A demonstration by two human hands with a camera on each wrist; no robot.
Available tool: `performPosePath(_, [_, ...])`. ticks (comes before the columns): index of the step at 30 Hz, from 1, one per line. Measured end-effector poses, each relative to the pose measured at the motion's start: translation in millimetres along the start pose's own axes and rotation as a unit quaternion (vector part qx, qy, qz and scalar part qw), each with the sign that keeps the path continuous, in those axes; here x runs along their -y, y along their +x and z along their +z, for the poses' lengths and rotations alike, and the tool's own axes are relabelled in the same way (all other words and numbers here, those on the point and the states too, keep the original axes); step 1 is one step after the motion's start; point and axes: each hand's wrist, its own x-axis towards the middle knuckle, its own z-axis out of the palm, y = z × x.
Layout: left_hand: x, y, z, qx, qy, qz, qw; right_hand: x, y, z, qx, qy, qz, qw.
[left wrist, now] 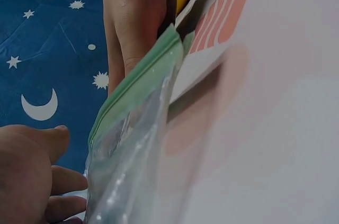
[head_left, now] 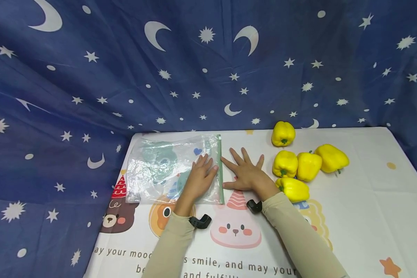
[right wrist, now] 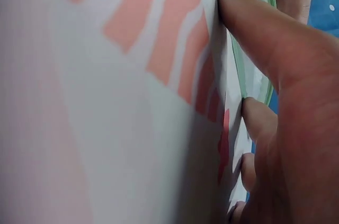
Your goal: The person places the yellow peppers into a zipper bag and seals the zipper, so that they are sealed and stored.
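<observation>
A clear zip bag (head_left: pixel 149 162) lies flat at the left of the table, its green zip edge (head_left: pixel 220 170) facing right. My left hand (head_left: pixel 199 179) rests on the bag near that edge, fingers extended. Just right of the zip edge, my right hand (head_left: pixel 248 173) is spread flat on the tablecloth, its thumb tip at the green strip. The right wrist view shows the thumb (right wrist: pixel 275 33) against the cloth by the green strip. Several yellow bell peppers (head_left: pixel 309 166) sit to the right of the right hand, one of them close to its wrist.
A white tablecloth (head_left: pixel 361 216) with printed cartoon animals and lettering covers the table. Behind and to the left hangs a dark blue curtain (head_left: pixel 194 58) with moons and stars, meeting the table's back edge. One pepper (head_left: pixel 283 133) stands near that edge.
</observation>
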Motion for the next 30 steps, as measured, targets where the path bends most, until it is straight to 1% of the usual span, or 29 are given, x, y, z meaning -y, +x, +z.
performPosePath(5, [3.0, 0.7, 2.8, 0.0, -0.008, 0.008, 0.9999, -2, 0, -0.8, 0.004, 0.0, 0.001, 1.0])
performPosePath(9, [3.7, 1.5, 6.7, -0.003, -0.009, 0.004, 0.9999, -3, 1, -0.6, 0.009, -0.005, 0.001, 1.0])
performPosePath(13, [1.5, 2.1, 11.1, -0.009, 0.013, -0.006, 0.9999, -2, 0, 0.3, 0.008, -0.008, -0.002, 1.0])
performPosePath(17, [-2.7, 1.9, 13.3, -0.019, 0.032, -0.008, 0.9993, -2, -1, 0.6, 0.008, -0.012, -0.003, 1.0])
performPosePath(21, [-4.7, 1.8, 13.1, -0.027, 0.039, -0.007, 0.9988, -2, -1, 0.5, 0.008, -0.015, -0.003, 1.0])
performPosePath(26, [-2.1, 2.4, 12.2, -0.03, 0.045, -0.005, 0.9985, -3, 2, 0.9, 0.012, -0.015, -0.002, 1.0])
performPosePath(30, [-2.2, 2.2, 11.6, -0.039, 0.049, 0.004, 0.998, -3, 3, 0.2, 0.013, -0.013, -0.003, 1.0])
